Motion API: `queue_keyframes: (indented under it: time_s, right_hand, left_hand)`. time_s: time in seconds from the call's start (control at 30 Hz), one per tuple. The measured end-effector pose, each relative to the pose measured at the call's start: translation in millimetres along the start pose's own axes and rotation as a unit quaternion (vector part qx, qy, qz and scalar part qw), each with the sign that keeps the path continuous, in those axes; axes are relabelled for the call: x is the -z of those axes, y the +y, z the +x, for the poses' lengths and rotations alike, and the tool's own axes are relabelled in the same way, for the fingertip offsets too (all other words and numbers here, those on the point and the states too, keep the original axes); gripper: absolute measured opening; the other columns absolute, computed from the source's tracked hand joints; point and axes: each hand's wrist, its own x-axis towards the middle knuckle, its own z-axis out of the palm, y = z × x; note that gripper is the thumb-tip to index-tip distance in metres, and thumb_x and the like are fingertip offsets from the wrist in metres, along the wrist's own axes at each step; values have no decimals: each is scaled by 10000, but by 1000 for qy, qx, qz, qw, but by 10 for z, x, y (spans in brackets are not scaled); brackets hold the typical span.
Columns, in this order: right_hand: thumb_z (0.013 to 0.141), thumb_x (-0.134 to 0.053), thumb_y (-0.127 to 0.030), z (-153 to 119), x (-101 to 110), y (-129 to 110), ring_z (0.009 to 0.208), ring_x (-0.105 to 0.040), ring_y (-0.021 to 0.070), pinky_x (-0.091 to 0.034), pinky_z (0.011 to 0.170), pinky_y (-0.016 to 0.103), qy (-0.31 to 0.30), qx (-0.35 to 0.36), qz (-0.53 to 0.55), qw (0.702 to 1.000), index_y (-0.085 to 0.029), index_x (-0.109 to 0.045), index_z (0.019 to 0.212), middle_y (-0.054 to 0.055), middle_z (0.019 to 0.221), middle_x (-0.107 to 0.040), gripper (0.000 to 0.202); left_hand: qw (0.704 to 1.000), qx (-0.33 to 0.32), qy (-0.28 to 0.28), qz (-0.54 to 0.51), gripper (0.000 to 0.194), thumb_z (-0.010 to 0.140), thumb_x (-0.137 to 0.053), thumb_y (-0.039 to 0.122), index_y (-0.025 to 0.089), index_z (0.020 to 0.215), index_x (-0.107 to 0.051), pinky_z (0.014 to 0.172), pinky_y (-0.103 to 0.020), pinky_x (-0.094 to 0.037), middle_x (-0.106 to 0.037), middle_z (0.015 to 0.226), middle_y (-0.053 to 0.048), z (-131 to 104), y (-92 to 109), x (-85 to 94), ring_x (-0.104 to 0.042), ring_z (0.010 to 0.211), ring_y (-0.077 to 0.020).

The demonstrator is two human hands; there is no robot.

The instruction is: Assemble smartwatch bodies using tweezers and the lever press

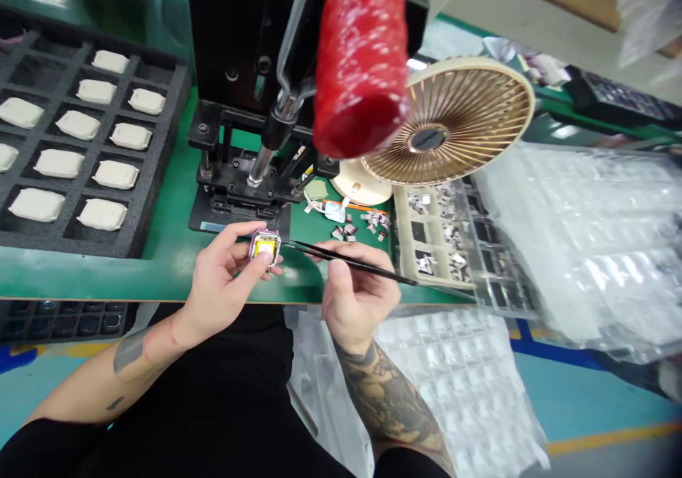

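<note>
My left hand point(224, 279) is closed on a small watch case point(265, 245), purple-edged, with a yellow and white part inside; the thumb presses on its front. In my right hand point(356, 286) is a pair of black tweezers point(352, 259). Their tips point left and end just right of the case; whether they touch it I cannot tell. Both hands are over the front edge of the green bench, before a black hand press point(256, 180) with a red-wrapped handle point(362, 66).
A dark foam tray point(165, 158) with cream-coloured pieces is at left. Several small parts point(346, 231) lie on the bench near a fan point(447, 123). A compartment box point(434, 240) of small parts and clear plastic trays point(591, 229) stand at right.
</note>
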Motion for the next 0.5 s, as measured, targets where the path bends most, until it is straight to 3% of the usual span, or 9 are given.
queue_keyframes:
  time_s: [0.13, 0.23, 0.3, 0.37, 0.43, 0.5]
  right_hand:
    - [1027, -837, -352, 67, 86, -81, 741, -800, 195, -695, 685, 349, -64, -87, 92, 990, -260, -720, 1068, 19, 906, -821, 154]
    - [1000, -820, -411, 307, 547, -357, 525, -649, 163, -560, 516, 292, -103, -45, 146, 983, -261, -627, 895, -46, 649, -661, 266]
    - [965, -840, -426, 466, 936, -575, 455, -551, 139, -500, 482, 282, -63, 29, 98, 993, -260, -587, 823, -67, 580, -572, 334]
    - [930, -896, -456, 542, 1206, -701, 517, -604, 148, -547, 522, 299, 36, 98, 1, 995, -266, -637, 842, -48, 646, -629, 333]
    - [924, -934, -464, 508, 1246, -669, 689, -737, 188, -653, 639, 345, 102, 123, -78, 984, -283, -729, 954, -4, 813, -747, 275]
    - [965, -917, -420, 387, 1063, -521, 850, -818, 228, -723, 778, 408, 85, 111, -106, 985, -293, -781, 1071, 33, 955, -819, 214]
  left_hand:
    - [1000, -7, -1, -9, 433, 1124, -756, 463, 164, 1435, -719, 802, -359, -744, -900, 1126, -129, -18, 25, 36, -907, 956, -284]
    - [1000, 7, 30, 3, 427, 1112, -782, 410, 170, 1459, -715, 783, -370, -743, -904, 1090, -116, -19, 15, 63, -905, 922, -290]
    - [999, 6, 33, 6, 404, 1102, -790, 395, 172, 1436, -735, 776, -386, -744, -903, 1062, -107, -7, -4, 75, -902, 917, -302]
    - [1000, -6, 20, -10, 378, 1128, -732, 428, 176, 1409, -759, 769, -408, -743, -898, 1080, -114, -1, -17, 76, -899, 930, -316]
    - [1000, -17, 4, -21, 395, 1150, -675, 461, 179, 1412, -762, 767, -413, -735, -896, 1104, -129, -8, -22, 68, -896, 936, -319]
    - [1000, -23, -3, -16, 423, 1162, -648, 485, 174, 1430, -748, 768, -403, -726, -896, 1112, -143, -19, -28, 59, -894, 930, -312]
